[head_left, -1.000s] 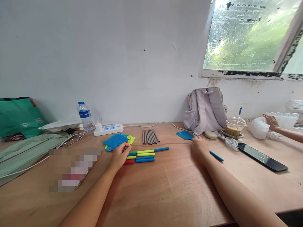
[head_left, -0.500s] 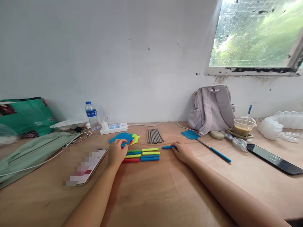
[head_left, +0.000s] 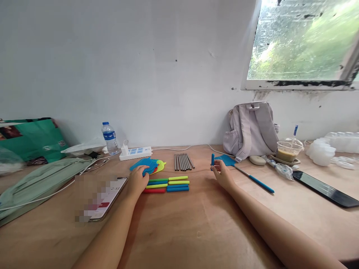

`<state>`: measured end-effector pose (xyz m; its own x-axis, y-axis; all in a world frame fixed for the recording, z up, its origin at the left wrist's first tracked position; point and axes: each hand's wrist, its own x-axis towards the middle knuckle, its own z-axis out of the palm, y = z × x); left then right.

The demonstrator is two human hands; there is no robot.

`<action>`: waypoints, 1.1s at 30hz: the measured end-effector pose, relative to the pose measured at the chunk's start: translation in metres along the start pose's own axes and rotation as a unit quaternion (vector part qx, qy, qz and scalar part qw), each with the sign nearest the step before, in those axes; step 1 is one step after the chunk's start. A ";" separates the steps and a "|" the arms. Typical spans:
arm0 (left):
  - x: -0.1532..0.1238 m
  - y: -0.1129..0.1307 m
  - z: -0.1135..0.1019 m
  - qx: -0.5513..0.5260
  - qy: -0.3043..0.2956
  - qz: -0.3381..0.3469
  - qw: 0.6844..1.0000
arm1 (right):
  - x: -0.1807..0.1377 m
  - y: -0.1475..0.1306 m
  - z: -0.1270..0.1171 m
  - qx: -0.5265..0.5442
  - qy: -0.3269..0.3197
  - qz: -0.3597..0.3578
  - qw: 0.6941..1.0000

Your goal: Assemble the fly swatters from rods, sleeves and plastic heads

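- Two hands at work: right hand (head_left: 223, 175) pinches a blue sleeve (head_left: 212, 160) betw. thumb and fingertips, low on its length, so it stands upright just above the table (head_left: 196, 224).
- Left hand (head_left: 137, 181) lies knuckles-up, fingers curled onto the near edge of the swatter heads (head_left: 148, 164), a stack of blue ones w/ a yellow-green one at its 3 o'clock. Can't tell if it grips one or only rests there.
- Step in hand, as I judge it: handling loose swatter parts, one sleeve lifted and heads under the other hand.
- A next move w/ that sleeve calls for keeping the pinch firm and the tube straight, since it's held by one end only.
- Sleeve row (head_left: 167, 184) (green, yellow, blue, red) lies flat just at 3 o'clock of the left hand.
- Metal rods (head_left: 183, 161) lie side by side at 12 o'clock of that row, well apart from both hands.
- Finished swatter (head_left: 260, 184): its blue head sits just behind the held sleeve, its handle runs toward 4 o'clock.
- Surface: bare wood tabletop against a white wall (head_left: 140, 74).
- At 9 o'clock: phone (head_left: 112, 194), green cloth (head_left: 42, 179), green bag (head_left: 30, 140).
- At 11 o'clock: water bottle (head_left: 109, 133), power strip (head_left: 136, 152).
- At 2 o'clock: backpack (head_left: 252, 127), drink cup (head_left: 288, 149), white containers (head_left: 322, 153), dark tablet (head_left: 325, 188), window (head_left: 303, 41) above.
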<state>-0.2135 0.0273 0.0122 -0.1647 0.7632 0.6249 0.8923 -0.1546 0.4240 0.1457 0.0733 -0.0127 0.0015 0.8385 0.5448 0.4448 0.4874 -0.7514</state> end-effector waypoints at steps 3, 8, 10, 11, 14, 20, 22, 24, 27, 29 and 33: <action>-0.006 0.024 -0.002 -0.038 -0.020 0.037 0.998 | -0.002 -0.006 0.009 0.081 -0.018 -0.003 0.997; -0.023 0.083 0.005 -0.126 -0.066 0.086 0.986 | -0.015 -0.027 0.020 0.174 -0.090 -0.026 0.980; -0.032 0.107 0.012 -0.198 -0.092 0.074 0.973 | -0.025 -0.038 0.026 0.198 -0.127 -0.048 0.971; -0.037 0.117 0.015 -0.267 -0.113 0.042 0.956 | -0.029 -0.044 0.028 0.204 -0.145 -0.065 0.966; -0.048 0.133 0.023 -0.395 -0.138 -0.049 0.907 | -0.038 -0.053 0.036 0.151 -0.176 -0.104 0.967; -0.044 0.119 0.025 -0.466 -0.081 -0.120 0.873 | -0.010 -0.034 0.046 -0.024 -0.095 -0.063 0.993; -0.040 0.111 0.023 -0.490 -0.067 -0.137 0.858 | 0.005 -0.024 0.051 -0.070 -0.081 -0.049 0.993; -0.036 0.105 0.021 -0.508 -0.059 -0.150 0.846 | 0.017 -0.017 0.058 -0.112 -0.093 -0.041 0.989; -0.034 0.102 0.018 -0.524 -0.053 -0.159 0.835 | 0.025 -0.011 0.068 -0.166 -0.122 -0.028 0.978; -0.033 0.101 0.016 -0.530 -0.050 -0.158 0.831 | 0.028 -0.007 0.071 -0.199 -0.131 -0.013 0.971; -0.034 0.102 0.017 -0.532 -0.060 -0.141 0.832 | 0.034 0.000 0.070 -0.254 -0.127 0.028 0.958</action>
<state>-0.1098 -0.0038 0.0233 -0.2039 0.9109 0.3587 -0.0639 -0.3780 0.9236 0.0832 0.1191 -0.0200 -0.1518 0.9235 0.3523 0.8291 0.3130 -0.4633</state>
